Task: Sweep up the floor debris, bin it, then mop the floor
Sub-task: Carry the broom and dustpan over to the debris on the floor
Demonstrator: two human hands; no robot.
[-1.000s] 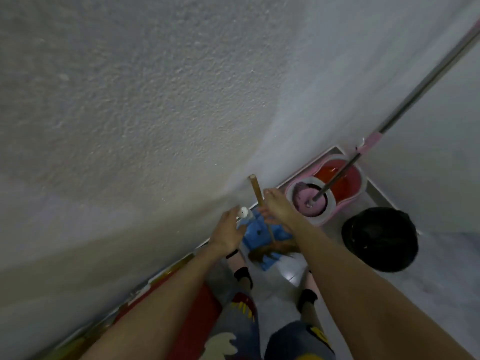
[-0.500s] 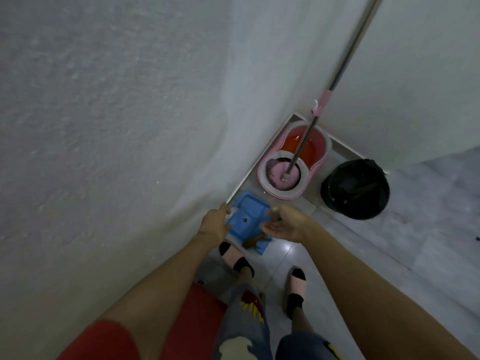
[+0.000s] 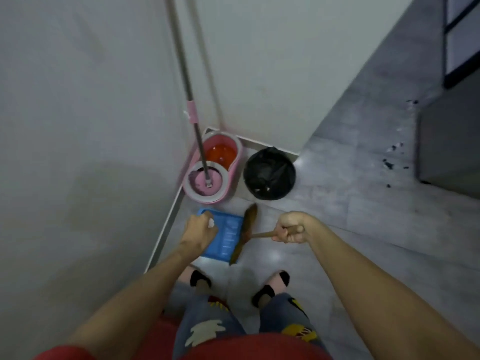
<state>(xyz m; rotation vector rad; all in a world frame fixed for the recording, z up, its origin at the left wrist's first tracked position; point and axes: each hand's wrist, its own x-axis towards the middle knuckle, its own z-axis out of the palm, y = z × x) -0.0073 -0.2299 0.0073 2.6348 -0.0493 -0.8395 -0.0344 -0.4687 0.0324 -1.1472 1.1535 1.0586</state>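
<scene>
Nearest the camera, the left hand (image 3: 198, 231) is curling round the white-tipped handle of the blue dustpan (image 3: 225, 235), fingers closed on it; the pan is hanging just above the floor at about 12 o'clock from the feet. The right hand (image 3: 290, 228), at 1 o'clock, is making a tight fist round the wooden handle of the small broom (image 3: 245, 231), whose brown bristles are lying along the pan's right edge, touching or nearly so. Judging by look, both tools are light: the pan is thin stiff plastic, likely to tip its load if held off level, so the handle end is the place to hold it; the broom's stick is rigid and its bristles soft and springy, so a grip low on the stick is giving the most control. Farther out, at 12 o'clock, the pink mop bucket (image 3: 237, 162) is standing in the wall corner with the mop (image 3: 205, 181) sitting in its spinner and the metal shaft leaning up against the wall; the bucket is probably heavy if it holds water, which I cannot tell. Just beside it to the right, the black-lined bin (image 3: 268, 172) is standing open. Farthest, at 2 o'clock, the dark debris (image 3: 394, 157) is lying scattered on the grey floor (image 3: 350, 203), well apart from the pan, so sweeping is not yet begun.
</scene>
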